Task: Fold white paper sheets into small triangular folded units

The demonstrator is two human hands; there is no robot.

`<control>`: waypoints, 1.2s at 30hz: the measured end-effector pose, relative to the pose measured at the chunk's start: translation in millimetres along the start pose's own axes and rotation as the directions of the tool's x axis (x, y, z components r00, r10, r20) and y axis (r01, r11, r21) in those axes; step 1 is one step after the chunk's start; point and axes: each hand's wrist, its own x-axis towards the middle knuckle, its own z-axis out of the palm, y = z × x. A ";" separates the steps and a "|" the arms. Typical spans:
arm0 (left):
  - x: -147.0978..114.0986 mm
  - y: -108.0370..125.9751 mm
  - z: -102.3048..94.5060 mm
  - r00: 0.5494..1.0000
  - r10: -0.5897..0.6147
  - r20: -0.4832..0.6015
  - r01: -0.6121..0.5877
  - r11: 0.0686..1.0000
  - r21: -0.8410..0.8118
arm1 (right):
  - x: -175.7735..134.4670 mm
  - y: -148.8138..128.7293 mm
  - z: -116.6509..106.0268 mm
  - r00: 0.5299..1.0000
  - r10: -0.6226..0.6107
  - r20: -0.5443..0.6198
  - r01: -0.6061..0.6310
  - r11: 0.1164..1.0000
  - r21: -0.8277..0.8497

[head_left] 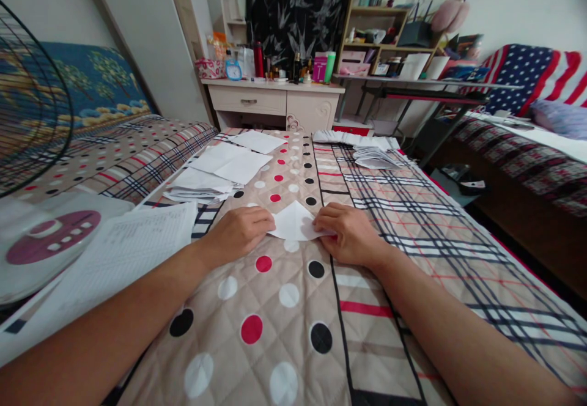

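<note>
A small white sheet of paper [295, 221], folded to a peak at its far side, lies on the quilted bedspread between my hands. My left hand [243, 230] pinches its left corner, fingers closed together. At the opposite corner, my right hand [346, 233] has its fingers curled over the paper, with the thumb tucked beneath and partly hidden. A crease runs down the paper's middle from the peak. Beyond my left hand lies a spread stack of white paper sheets [202, 184]. Further off on the right sits a small pile of folded papers [373, 157].
Printed sheets [132, 241] lie left, beside the base of a white fan [55, 235] with a black wire cage [34, 100]. A row of folded white paper [351, 139] rests at the bedspread's far edge. Behind stand a cream dresser [250, 101] and a shelf desk [367, 44].
</note>
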 end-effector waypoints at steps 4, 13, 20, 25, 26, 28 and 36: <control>0.7 1.3 -0.8 1.000 0.017 0.003 -0.016 0.997 -0.082 | -0.6 -2.4 0.3 1.000 0.006 0.003 -0.006 1.000 -0.001; 12.4 9.1 6.3 0.992 -0.086 0.097 0.095 0.992 -0.086 | 0.8 -0.3 11.4 0.999 0.040 -0.017 -0.040 0.998 0.042; 18.3 0.9 11.0 0.938 -0.335 0.088 0.340 0.844 -0.416 | 5.6 10.1 23.1 0.950 0.306 -0.070 -0.266 0.904 0.336; 20.2 -7.9 10.7 0.898 -0.419 0.134 0.429 0.768 -0.476 | 7.5 14.6 22.0 0.887 0.460 -0.039 -0.397 0.802 0.447; 20.5 -9.0 10.7 0.896 -0.420 0.144 0.435 0.764 -0.477 | 7.9 14.6 20.6 0.879 0.477 -0.023 -0.414 0.784 0.463; 21.0 -10.3 10.5 0.892 -0.422 0.160 0.444 0.757 -0.480 | 8.6 14.6 17.6 0.864 0.503 0.016 -0.442 0.744 0.501; 22.3 -12.9 5.3 0.882 -0.405 0.241 0.470 0.715 -0.518 | 9.0 24.4 15.3 0.840 0.515 0.171 -0.500 0.615 0.610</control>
